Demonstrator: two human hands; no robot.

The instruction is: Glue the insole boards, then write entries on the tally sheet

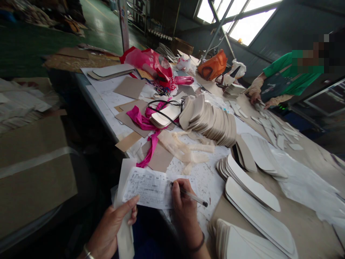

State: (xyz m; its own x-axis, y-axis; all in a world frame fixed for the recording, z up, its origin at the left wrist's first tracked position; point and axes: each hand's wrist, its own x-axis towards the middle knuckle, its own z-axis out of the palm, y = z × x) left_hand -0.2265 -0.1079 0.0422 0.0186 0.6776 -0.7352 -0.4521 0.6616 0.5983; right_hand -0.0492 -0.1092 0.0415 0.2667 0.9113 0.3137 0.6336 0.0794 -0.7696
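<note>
My left hand is closed around a pale, long flat piece and the left edge of an open notebook, thumb on the page. Handwriting fills the notebook's left page, and printed lines run along its top. In my right hand is a pen with a clear barrel and dark end, its tip at the right-hand page. That hand rests over the notebook's right side at the table edge. Right of it lie stacks of pale, rounded insole-like pieces.
A long row of stacked beige pieces lies beyond the notebook, near magenta cloth strips and a red plastic bag. An orange bag stands farther back. Across the table, a person in green handles small pieces. A cardboard box is at left.
</note>
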